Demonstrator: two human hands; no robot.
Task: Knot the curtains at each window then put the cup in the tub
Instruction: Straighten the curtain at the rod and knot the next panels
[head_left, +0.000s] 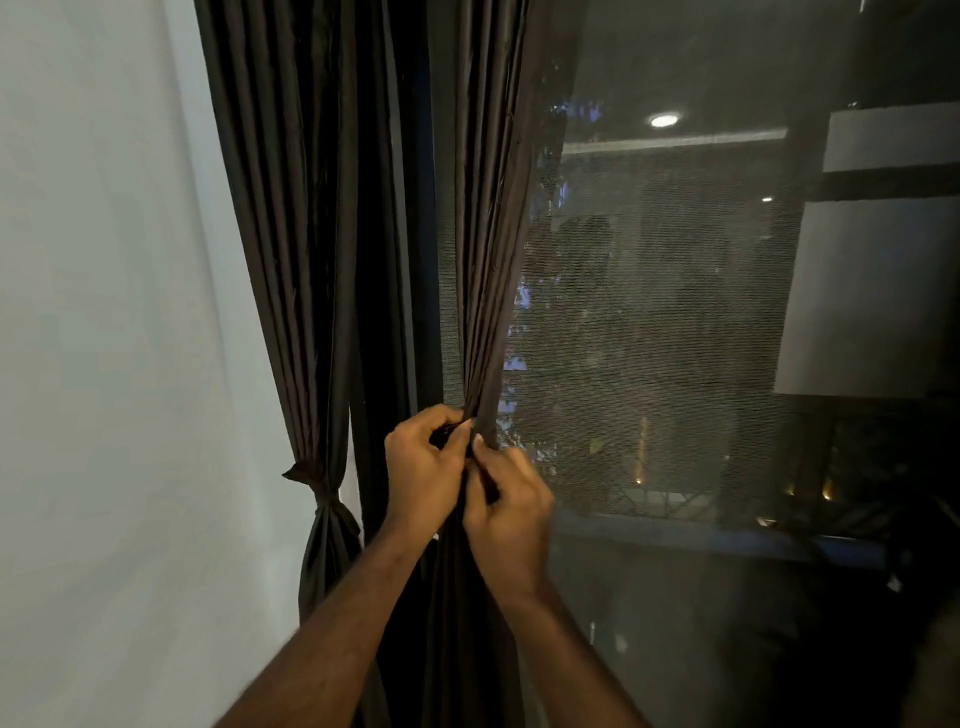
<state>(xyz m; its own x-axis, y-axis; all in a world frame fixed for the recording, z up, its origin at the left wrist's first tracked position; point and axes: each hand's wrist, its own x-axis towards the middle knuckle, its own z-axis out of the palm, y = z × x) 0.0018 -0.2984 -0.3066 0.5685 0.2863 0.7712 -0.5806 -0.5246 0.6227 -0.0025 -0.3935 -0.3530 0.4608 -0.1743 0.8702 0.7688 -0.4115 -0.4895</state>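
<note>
Both hands, left (422, 465) and right (506, 512), touch and pinch a gathered dark curtain (488, 260) at the window's (675, 312) left edge. Another curtain (306, 260) hangs knotted by the wall (104, 312), well clear.

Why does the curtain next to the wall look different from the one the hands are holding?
The curtain by the wall is already tied: a knot pinches it in and nobody touches it. The curtain at the window has no finished knot; the left hand and right hand grip its gathered folds. The wall curtain flares below its knot; the held one is only squeezed between fingers. Both are dark, pleated and hang from above.
</note>
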